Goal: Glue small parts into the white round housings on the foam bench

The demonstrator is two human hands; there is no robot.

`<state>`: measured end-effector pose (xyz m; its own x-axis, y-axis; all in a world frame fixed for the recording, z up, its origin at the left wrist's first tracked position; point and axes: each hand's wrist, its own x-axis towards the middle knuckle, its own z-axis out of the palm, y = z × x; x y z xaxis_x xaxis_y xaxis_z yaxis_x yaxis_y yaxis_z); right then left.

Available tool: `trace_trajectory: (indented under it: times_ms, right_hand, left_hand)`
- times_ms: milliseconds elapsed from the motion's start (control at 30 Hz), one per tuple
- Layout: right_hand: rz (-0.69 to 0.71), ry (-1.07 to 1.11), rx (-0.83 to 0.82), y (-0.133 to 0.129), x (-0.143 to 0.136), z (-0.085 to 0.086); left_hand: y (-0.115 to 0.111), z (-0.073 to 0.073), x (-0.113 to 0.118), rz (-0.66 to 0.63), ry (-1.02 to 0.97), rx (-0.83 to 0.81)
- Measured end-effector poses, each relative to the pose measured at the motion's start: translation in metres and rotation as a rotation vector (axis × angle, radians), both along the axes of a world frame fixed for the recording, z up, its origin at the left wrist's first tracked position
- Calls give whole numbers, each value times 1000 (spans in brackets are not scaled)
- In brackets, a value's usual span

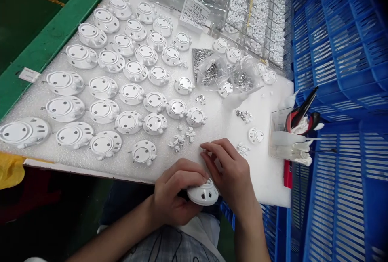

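Observation:
A white round part (203, 194) with small dark openings is gripped in my left hand (178, 191) at the table's front edge. Close beside it, my right hand (228, 169) has its thumb and fingertips pinched together; whatever is between them is too small to name. Small white pieces (177, 143) lie on the foam-covered table just beyond my hands. Many similar white round parts (124, 122) stand in rows across the left half of the table. A lone white part (256, 135) sits to the right of my right hand.
Plastic bags of small metal pieces (210, 72) lie mid-table near a white bottle (239, 98). Compartment trays (242, 11) line the back. At right are a clear holder (280, 145) with scissors (301, 112) and blue crates (339, 173). A paper label (194, 13) leans at the trays.

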<state>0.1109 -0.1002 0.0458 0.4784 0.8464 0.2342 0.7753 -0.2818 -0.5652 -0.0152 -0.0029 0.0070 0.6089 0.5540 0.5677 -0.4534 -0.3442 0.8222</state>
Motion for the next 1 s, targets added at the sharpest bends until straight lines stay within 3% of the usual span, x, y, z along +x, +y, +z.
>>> trace_trajectory:
  times_ms: [100, 233, 400, 733, 1000]
  right_hand:
    - [-75, 135, 83, -4, 4, 3]
    - [-236, 542, 266, -21, 9, 4]
    - [-220, 937, 417, -34, 12, -3]
    - [-210, 1099, 443, -34, 11, -6]
    - [-172, 1014, 394, -33, 8, -5]
  left_hand:
    - [1, 2, 2, -8, 51, 4]
    - [4, 7, 7, -55, 151, 61]
    - [6, 12, 11, -67, 242, 88]
    - [6, 14, 12, -84, 294, 130]
    - [6, 13, 10, -101, 309, 126]
